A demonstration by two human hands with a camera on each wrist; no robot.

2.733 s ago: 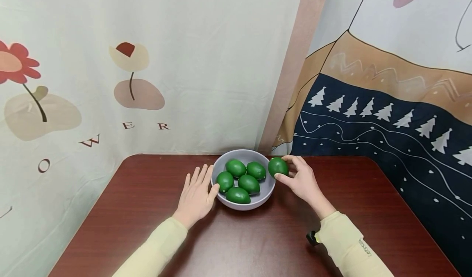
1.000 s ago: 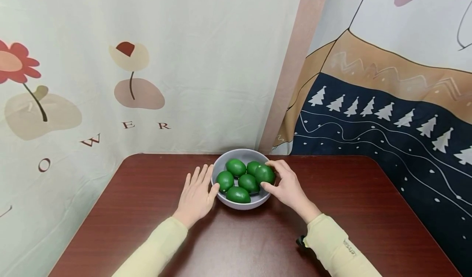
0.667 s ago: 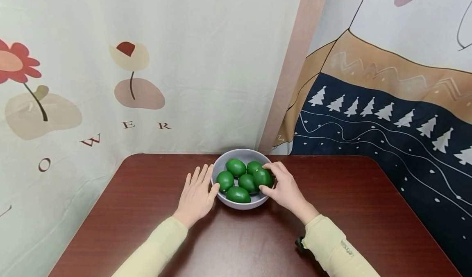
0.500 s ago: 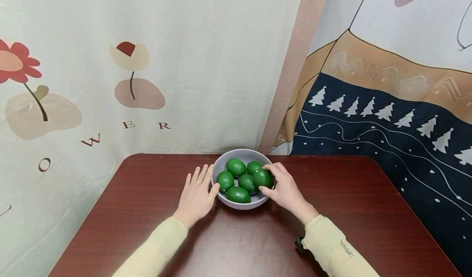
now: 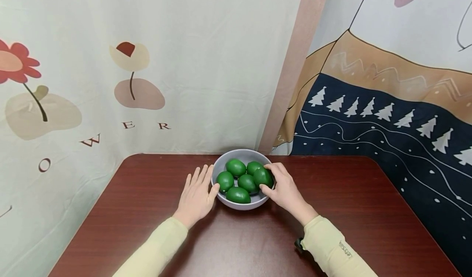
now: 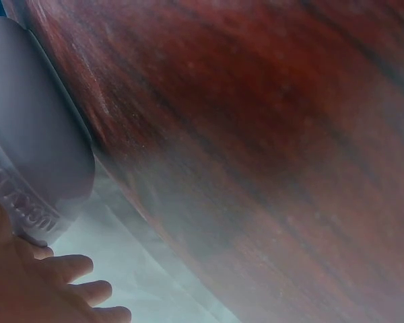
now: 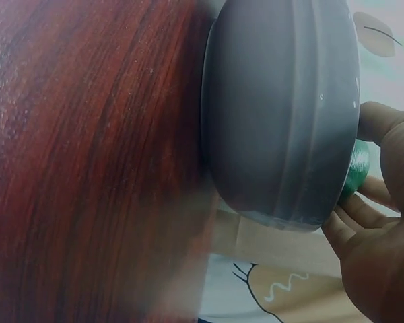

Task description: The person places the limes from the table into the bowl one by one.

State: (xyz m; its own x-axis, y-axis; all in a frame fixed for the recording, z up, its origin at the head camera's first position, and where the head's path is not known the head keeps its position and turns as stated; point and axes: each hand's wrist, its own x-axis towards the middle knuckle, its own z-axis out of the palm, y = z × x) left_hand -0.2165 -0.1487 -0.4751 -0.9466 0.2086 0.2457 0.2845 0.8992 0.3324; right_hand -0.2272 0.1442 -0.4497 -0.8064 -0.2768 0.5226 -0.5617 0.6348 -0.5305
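A grey bowl point(image 5: 229, 203) with several green limes point(image 5: 236, 168) in it stands at the back of the table. My right hand point(image 5: 287, 190) reaches over its right rim, thumb and fingers round one lime point(image 5: 263, 178) that lies against the others inside. From the right wrist, that lime point(image 7: 356, 167) shows as a green patch between the fingers, past the outer wall of the bowl point(image 7: 269, 114). My left hand point(image 5: 197, 197) lies with straight fingers along the bowl's left side, thumb at the rim. Raised lettering marks the bowl point(image 6: 44, 128) in the left wrist view.
The dark red wooden table point(image 5: 236, 244) ends just behind the bowl. A pale printed curtain point(image 5: 203, 84) hangs along the back, and a dark blue cloth with white trees point(image 5: 350, 125) along the right. A black wrist item point(image 5: 299, 245) sits at the right sleeve.
My right hand has carried the lime leftward from beyond the right rim and lowered it into the bowl. Over the last half second the lime has turned slightly; the left hand stays put.
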